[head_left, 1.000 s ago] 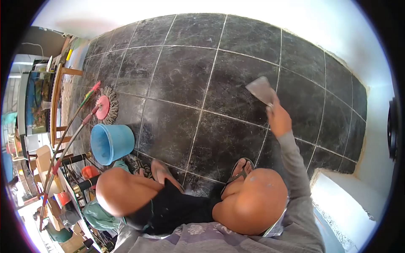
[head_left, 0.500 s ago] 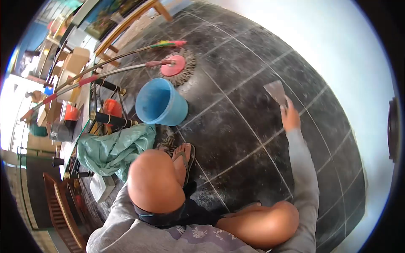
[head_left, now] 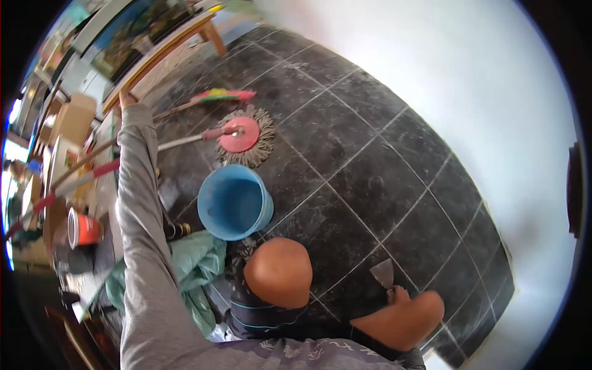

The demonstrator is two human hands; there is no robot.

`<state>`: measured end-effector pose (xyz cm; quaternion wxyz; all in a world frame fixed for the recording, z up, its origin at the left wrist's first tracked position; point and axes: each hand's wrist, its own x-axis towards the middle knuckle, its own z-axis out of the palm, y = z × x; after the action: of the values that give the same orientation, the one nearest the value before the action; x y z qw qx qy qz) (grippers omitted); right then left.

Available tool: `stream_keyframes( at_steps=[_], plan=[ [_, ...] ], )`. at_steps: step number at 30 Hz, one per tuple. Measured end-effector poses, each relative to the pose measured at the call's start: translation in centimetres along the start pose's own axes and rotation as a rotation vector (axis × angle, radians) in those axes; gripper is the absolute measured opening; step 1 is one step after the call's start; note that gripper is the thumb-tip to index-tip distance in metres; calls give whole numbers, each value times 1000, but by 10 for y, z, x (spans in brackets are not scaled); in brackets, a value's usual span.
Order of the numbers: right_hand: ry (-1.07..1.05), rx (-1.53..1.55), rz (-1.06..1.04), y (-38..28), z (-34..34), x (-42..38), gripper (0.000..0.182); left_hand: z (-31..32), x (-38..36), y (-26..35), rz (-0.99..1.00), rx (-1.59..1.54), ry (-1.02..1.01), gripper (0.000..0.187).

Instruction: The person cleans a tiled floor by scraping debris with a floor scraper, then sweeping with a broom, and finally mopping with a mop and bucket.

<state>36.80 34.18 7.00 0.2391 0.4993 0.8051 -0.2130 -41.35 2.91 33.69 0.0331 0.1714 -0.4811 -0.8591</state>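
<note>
My left arm reaches forward along the left side, and my left hand (head_left: 126,98) is at the end of the wooden bench (head_left: 161,52); its fingers are too small to make out. Low on the right, beside my bent knee, my right hand (head_left: 399,295) is closed around a scraper (head_left: 383,273) with a flat metal blade, held just over or on the dark tiles. The knee partly hides this hand. A blue bucket (head_left: 234,203) stands between my arms, and a mop (head_left: 240,134) with a pink disc lies behind it.
A broom (head_left: 225,95) lies beyond the mop. Green sheeting (head_left: 196,262) is bunched beside my left arm. A cluttered table holds an orange-red tub (head_left: 84,228) and a cardboard box (head_left: 75,120). The white wall (head_left: 456,92) runs along the right.
My left arm has come into view, stretched toward the bench. My right hand has drawn back toward my knee with the scraper. The view has shifted, and the bucket and mop appear lower.
</note>
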Motion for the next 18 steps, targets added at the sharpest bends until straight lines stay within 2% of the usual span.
stream_keyframes(
  at_steps=[4, 8, 10, 13, 18],
  plan=[
    [48, 73, 22, 13, 33, -50, 31, 16, 107, -33, 40, 261, -85, 49],
    [136, 136, -28, 23, 54, -91, 32, 56, 174, -103, 126, 548, -356, 43],
    [194, 178, -46, 25, 52, -102, 32, 93, 179, -143, 180, 649, -435, 40],
    [355, 248, -86, 29, 45, -99, 32, 133, 156, -174, 298, 741, -433, 37],
    [720, 344, -281, 23, 5, -52, 33, 162, 75, -129, 558, 724, -458, 34]
  ],
)
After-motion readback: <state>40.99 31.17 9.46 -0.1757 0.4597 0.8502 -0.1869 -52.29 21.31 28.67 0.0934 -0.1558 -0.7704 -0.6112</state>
